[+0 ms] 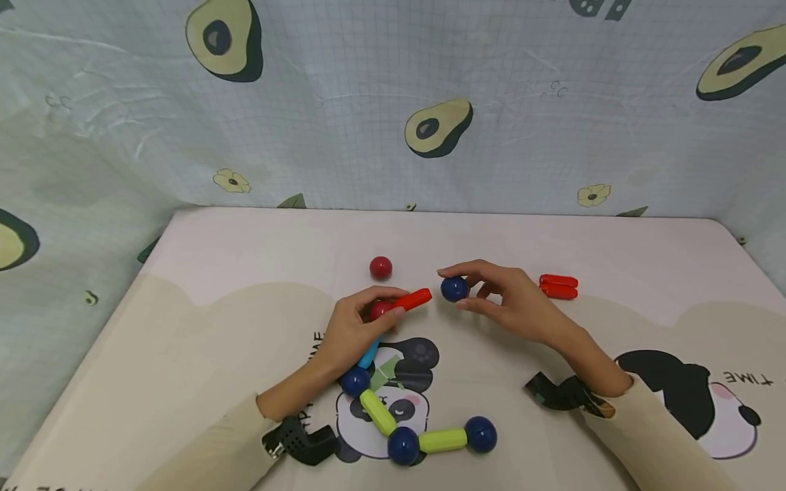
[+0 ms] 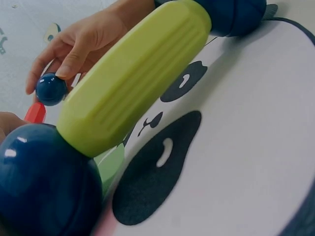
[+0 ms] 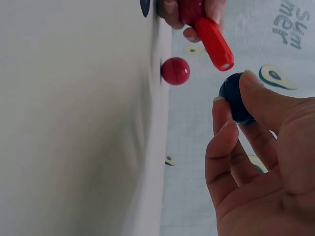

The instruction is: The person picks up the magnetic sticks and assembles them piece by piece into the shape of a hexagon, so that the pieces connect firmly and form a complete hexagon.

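My left hand [image 1: 355, 329] grips a dark red ball [image 1: 379, 310] that has a bright red rod [image 1: 413, 299] stuck to it, the rod's free end pointing right. A chain of parts runs from under this hand: a light blue rod [image 1: 369, 353], a blue ball [image 1: 355, 381], a lime rod [image 1: 377, 412], a second blue ball [image 1: 403, 446], another lime rod [image 1: 442, 440] and an end blue ball [image 1: 481, 434]. Between thumb and fingers my right hand [image 1: 506, 300] pinches a separate blue ball [image 3: 235, 98]. A small gap shows between that ball and the red rod's tip.
A loose dark red ball [image 1: 381, 267] lies on the table behind the left hand. Two red rods [image 1: 559, 286] lie side by side beyond the right hand. The tabletop [image 1: 202, 382] carries panda prints, and an avocado-patterned sheet [image 1: 344, 136] hangs along its far edge.
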{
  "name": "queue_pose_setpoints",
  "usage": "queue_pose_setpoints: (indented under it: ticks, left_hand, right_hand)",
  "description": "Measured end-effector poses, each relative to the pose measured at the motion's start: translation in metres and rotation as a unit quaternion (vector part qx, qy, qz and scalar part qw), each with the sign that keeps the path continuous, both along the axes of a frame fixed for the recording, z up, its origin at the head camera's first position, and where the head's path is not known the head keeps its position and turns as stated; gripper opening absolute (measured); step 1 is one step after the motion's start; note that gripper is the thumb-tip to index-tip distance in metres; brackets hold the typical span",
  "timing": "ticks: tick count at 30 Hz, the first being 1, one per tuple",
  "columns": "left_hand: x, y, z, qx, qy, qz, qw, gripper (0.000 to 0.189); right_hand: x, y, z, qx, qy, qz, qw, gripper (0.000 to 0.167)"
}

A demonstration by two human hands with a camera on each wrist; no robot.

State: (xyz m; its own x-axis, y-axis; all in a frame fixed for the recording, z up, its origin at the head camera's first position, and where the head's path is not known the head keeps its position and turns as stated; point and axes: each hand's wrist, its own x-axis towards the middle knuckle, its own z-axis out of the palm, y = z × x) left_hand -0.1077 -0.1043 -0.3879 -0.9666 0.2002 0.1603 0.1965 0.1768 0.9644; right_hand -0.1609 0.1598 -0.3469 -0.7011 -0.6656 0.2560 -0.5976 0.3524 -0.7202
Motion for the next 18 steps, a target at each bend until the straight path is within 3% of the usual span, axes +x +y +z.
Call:
queue_pose_setpoints:
  ticks: [18]
  left_hand:
    - [0.0,0.0,-0.001,-0.008,0.006,-0.005,0.9999,0.025]
  right_hand:
    - [0.003,-0.011,-0.001,-0.003,-0.012,0.025,0.9996,0.05]
